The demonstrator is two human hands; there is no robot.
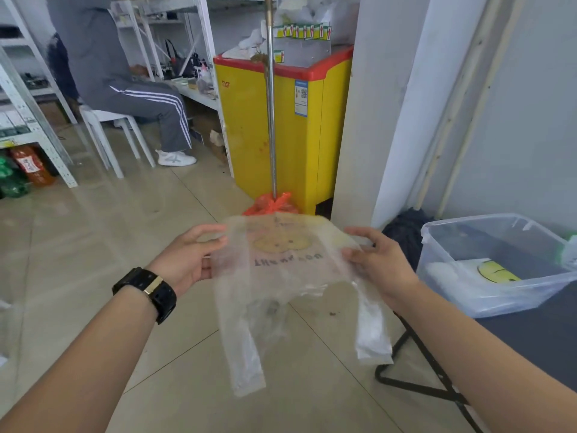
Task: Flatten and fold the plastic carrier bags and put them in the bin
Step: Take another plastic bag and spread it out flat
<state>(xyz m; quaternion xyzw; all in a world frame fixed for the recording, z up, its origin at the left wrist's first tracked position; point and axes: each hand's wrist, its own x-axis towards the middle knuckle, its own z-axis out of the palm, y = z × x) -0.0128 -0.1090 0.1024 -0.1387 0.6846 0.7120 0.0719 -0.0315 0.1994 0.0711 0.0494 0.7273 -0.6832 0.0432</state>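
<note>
Bag (282, 264) lettering blurry between left hand (187, 259), right hand (379, 260)

Head-worn, forward-down, close over carrier bag (281, 260)

Thin, see-through plastic in the bag (281, 260), crinkled, with a faint sheen; clear, smooth, stiffer plastic in the bin (499, 295), slightly cloudy; glossy, smooth tile on the floor (109, 220), mirroring the light; bright bare metal on the pole (271, 120), polished; glossy yellow finish on the freezer (249, 135); matt black plastic on the watch (146, 292), with a small gold metal piece; white painted metal in the shelving (32, 120); soft grey cloth in the trousers (150, 103); dark and matt on the worktop (530, 339).
</note>
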